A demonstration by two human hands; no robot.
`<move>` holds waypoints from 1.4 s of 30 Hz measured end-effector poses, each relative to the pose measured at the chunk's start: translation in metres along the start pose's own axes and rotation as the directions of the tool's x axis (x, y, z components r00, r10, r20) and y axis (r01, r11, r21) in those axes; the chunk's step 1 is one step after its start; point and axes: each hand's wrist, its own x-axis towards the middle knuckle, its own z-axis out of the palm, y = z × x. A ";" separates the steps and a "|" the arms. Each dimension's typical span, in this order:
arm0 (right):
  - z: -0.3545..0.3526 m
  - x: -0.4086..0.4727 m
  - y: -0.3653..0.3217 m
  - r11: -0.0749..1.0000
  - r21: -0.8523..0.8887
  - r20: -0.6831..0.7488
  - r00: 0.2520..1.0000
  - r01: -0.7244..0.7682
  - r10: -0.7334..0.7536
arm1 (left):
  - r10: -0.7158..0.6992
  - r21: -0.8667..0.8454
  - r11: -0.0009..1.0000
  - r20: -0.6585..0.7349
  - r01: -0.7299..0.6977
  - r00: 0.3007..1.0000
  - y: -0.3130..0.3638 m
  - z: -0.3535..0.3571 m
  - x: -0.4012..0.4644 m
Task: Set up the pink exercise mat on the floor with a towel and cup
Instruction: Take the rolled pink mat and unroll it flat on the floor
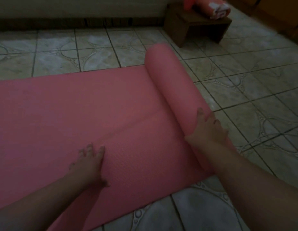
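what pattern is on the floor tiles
Pale grey-green marbled floor tiles with curved, circle-like line motifs and dark grout, seen in the head view.

Left hand [90,161] flat on pink mat [70,110] (half unrolled), right hand [209,129] on its roll.

Dim, underexposed room, colours muted. Faint sheen on floor tiles [211,100] right of centre; light source unseen. Soft shadows only. Overall soft focus, fine grain. Top right corner smeared, blurred. Wide-angle bending of tile lines toward edges.
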 end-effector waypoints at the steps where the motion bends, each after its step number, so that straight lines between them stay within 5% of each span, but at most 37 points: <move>1: 0.005 -0.003 0.002 1.000 0.002 0.049 0.999 0.008 -0.008 | -0.001 0.003 1.000 -0.002 0.001 1.000 0.000 0.000 0.000; 12: 0.014 -0.010 0.002 0.991 0.003 -0.026 0.991 0.132 -0.132 | 0.010 -0.028 1.000 -0.014 -0.011 1.000 -0.004 0.005 0.003; 24: -0.011 0.023 0.059 0.996 0.086 -0.089 0.996 0.029 -0.021 | 0.028 0.009 1.000 -0.026 -0.028 0.999 -0.004 0.005 0.003; 32: -0.001 0.021 0.035 0.999 -0.050 -0.077 0.997 0.021 -0.025 | 0.012 0.022 1.000 0.012 -0.012 1.000 0.008 -0.008 -0.002; 42: 0.015 0.014 0.033 0.977 -0.171 -0.026 0.990 0.130 -0.136 | 0.318 -0.013 0.948 0.009 -0.318 0.948 0.143 -0.077 0.010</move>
